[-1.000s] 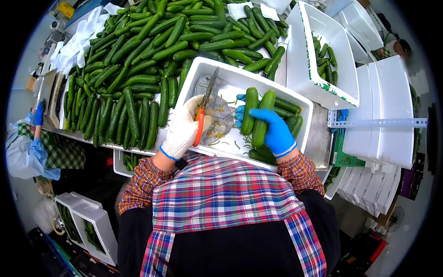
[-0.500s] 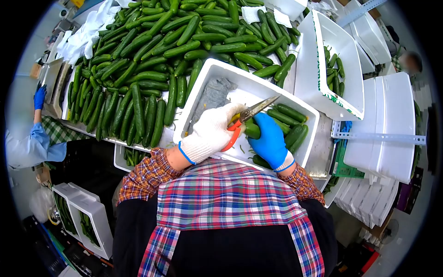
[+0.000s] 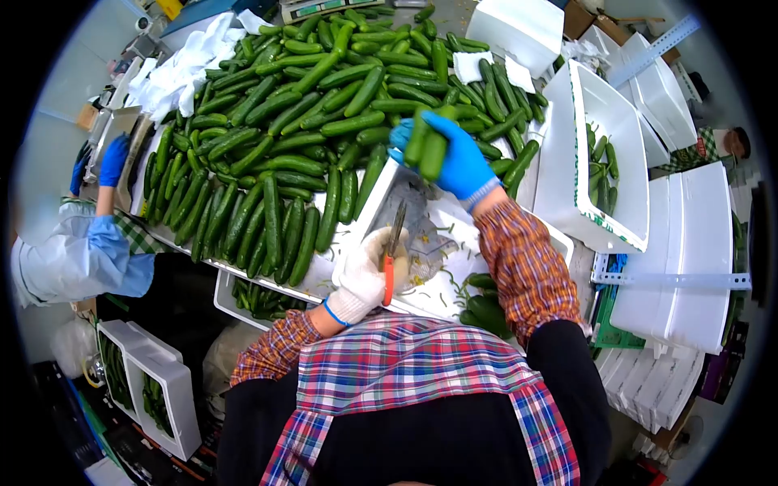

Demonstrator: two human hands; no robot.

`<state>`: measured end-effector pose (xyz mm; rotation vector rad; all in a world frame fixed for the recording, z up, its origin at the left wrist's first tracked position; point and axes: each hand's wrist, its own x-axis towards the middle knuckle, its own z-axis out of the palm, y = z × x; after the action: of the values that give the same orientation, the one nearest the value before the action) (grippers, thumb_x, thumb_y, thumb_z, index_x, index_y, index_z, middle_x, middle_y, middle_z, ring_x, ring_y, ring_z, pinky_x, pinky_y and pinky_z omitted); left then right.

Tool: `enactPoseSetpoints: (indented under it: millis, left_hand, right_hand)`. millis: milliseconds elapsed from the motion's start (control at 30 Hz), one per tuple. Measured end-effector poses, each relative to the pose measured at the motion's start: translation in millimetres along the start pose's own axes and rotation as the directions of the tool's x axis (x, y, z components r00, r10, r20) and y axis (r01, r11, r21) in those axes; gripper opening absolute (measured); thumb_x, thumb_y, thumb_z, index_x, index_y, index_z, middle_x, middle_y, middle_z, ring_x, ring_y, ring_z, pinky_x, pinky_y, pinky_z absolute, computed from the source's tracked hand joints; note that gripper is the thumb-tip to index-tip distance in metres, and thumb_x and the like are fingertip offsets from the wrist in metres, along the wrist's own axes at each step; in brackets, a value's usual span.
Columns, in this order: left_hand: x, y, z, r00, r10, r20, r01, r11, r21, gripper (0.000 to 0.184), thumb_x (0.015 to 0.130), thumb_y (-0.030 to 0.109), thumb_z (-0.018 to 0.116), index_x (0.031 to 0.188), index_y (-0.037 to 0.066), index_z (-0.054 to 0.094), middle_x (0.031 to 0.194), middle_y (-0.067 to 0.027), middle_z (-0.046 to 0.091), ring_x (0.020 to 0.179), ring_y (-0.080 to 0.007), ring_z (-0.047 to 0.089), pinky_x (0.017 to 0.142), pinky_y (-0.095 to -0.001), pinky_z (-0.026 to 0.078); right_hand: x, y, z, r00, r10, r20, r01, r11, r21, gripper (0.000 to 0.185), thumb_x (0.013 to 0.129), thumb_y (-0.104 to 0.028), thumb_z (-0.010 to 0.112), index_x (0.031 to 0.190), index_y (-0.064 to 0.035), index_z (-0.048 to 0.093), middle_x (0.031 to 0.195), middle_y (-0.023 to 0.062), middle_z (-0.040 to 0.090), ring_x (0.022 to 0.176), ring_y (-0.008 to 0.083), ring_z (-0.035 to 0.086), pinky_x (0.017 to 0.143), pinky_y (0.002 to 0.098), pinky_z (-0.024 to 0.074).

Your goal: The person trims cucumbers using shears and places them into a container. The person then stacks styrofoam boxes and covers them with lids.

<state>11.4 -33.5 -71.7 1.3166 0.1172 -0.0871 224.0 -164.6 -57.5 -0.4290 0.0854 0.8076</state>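
Blue-gloved right hand (image 3: 463,162): my fingers close around two cucumbers (image 3: 434,152), lying side by side.
Cucumbers' place: at the far edge of the white box (image 3: 380,197), before the cucumber pile (image 3: 324,105).
Long axis: roughly toward and away from my body, slightly tilted.
White-gloved left hand (image 3: 362,281): my fingers hold orange-handled scissors (image 3: 388,277) over the box, blades pointing away from me.
Blades to cucumbers: apart; the pair lies ahead and slightly right of the tips.
Hand nearer the pile: my right.
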Motion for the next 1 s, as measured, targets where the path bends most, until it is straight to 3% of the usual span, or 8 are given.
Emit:
enactPoseSetpoints:
  millis: [367,400,433,567,667,767,867,1000]
  left_hand:
    - [6.6,4.6,-3.8,0.995,-0.064,-0.078,0.067,0.997,0.042,0.045,0.086,0.009,0.063,0.125,-0.005,0.047,0.095,-0.0038,0.057,0.083,-0.0085,0.054,0.075,-0.0222,0.046]
    - [7.0,3.5,-3.6,0.996,-0.04,-0.083,0.045,0.997,0.063,0.045,0.086,0.009,0.063,0.126,-0.003,0.048,0.094,-0.0042,0.057,0.082,-0.0089,0.053,0.075,-0.023,0.046]
    - [8.5,13.9,-3.8,0.994,-0.091,-0.053,0.097,0.988,0.122,0.046,0.085,0.01,0.063,0.127,-0.003,0.047,0.095,-0.0052,0.058,0.083,-0.0098,0.054,0.076,-0.0239,0.047]
    - [9.7,-2.6,-1.5,0.998,-0.002,-0.062,0.017,0.97,0.241,0.046,0.084,0.013,0.064,0.124,-0.001,0.05,0.098,-0.0077,0.062,0.086,-0.0121,0.058,0.076,-0.0258,0.049]
    - [14.0,-0.1,-1.6,0.994,0.068,-0.082,-0.026,0.902,0.43,0.046,0.085,0.015,0.061,0.127,0.002,0.05,0.104,-0.0124,0.064,0.089,-0.0173,0.062,0.079,-0.0299,0.05]
    - [15.2,9.7,-2.6,0.994,0.065,-0.088,-0.021,0.901,0.433,0.045,0.085,0.015,0.061,0.126,0.002,0.05,0.102,-0.0126,0.064,0.088,-0.0173,0.061,0.078,-0.0301,0.05]
    - [16.6,2.9,-0.7,0.997,-0.075,-0.02,0.077,0.937,0.34,0.042,0.086,0.015,0.06,0.124,0.002,0.051,0.099,-0.0114,0.062,0.088,-0.0173,0.06,0.079,-0.0288,0.048]
    - [17.0,-0.4,-0.7,0.996,0.053,-0.068,-0.036,0.973,0.228,0.035,0.087,0.012,0.059,0.12,0.002,0.053,0.094,-0.0061,0.058,0.086,-0.0083,0.052,0.077,-0.0238,0.045]
  right_hand:
    - [175.6,-5.9,47.1,0.954,-0.195,0.226,0.192,0.981,0.035,0.021,0.09,-0.011,0.054,0.107,-0.0006,0.057,0.107,0.0146,0.064,0.098,0.0236,0.061,0.092,0.0362,0.0476]
    - [182.8,-10.3,31.3,0.822,-0.454,0.343,0.551,0.488,-0.677,0.02,0.091,-0.012,0.053,0.105,0.0001,0.058,0.106,0.0145,0.065,0.096,0.024,0.062,0.091,0.0363,0.0484]
    - [178.0,-19.1,33.3,0.924,-0.343,0.172,0.374,0.904,-0.207,0.019,0.09,-0.01,0.054,0.105,0.0002,0.058,0.105,0.0145,0.065,0.094,0.0238,0.062,0.089,0.0365,0.05]
    - [145.3,-47.1,0.3,0.762,-0.564,0.32,0.426,0.063,-0.903,0.029,0.081,-0.005,0.066,0.109,0.0002,0.06,0.104,0.0106,0.066,0.091,0.0214,0.064,0.086,0.0367,0.0519]
    - [161.2,-69.9,-52.0,0.767,-0.613,0.188,0.44,0.291,-0.849,0.044,0.081,-0.009,0.066,0.121,0.0024,0.053,0.121,0.0177,0.059,0.108,0.0301,0.059,0.092,0.044,0.0494]
    - [173.8,-101.5,-59.9,0.958,-0.257,-0.124,0.238,0.96,-0.146,0.049,0.088,-0.021,0.056,0.129,0.0041,0.046,0.131,0.0268,0.048,0.125,0.0378,0.043,0.101,0.0527,0.0416]
    - [172.0,-90.6,-24.0,0.916,-0.157,-0.368,0.169,0.986,0.002,0.045,0.091,-0.02,0.051,0.129,0.0035,0.048,0.132,0.0222,0.05,0.125,0.0358,0.045,0.104,0.049,0.0405]
    - [167.1,-51.4,28.1,0.994,-0.104,-0.027,0.065,0.786,-0.615,0.037,0.094,-0.021,0.051,0.128,-0.0065,0.055,0.115,0.0075,0.063,0.099,0.0169,0.062,0.083,0.0277,0.0496]
